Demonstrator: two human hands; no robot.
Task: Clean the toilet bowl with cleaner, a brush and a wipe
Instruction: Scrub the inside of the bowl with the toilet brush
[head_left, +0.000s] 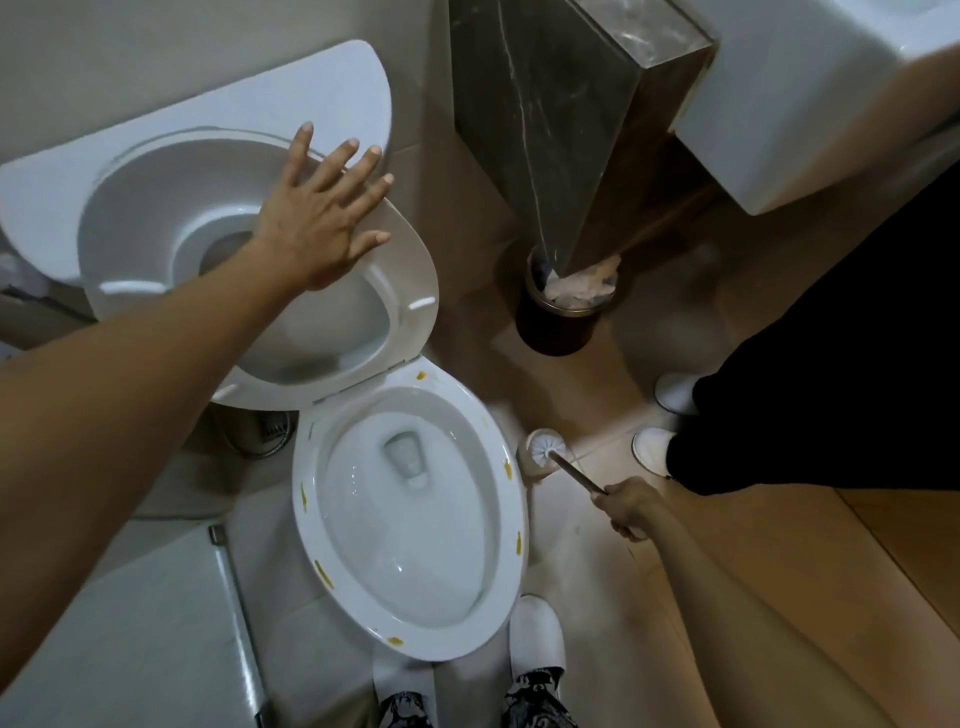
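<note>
Here, right hand (626, 506) around brush (545, 451).

My left forearm (130, 395) covers the near-left part of the raised seat (410, 270) and the hinge area behind the bowl, so I cannot see how they join. The right hand (631, 506) closes over the end of the brush handle (574, 470), hiding its tip. The brush head (540, 448) sits against its holder (530, 465); whether it is inside or just above is unclear. The bin (563, 317) is partly hidden by the dark stone panel (550, 130). A second person (831, 374) is cut off by the right edge, only dark trousers and white shoes showing. The sink (810, 104) runs out of frame.
</note>
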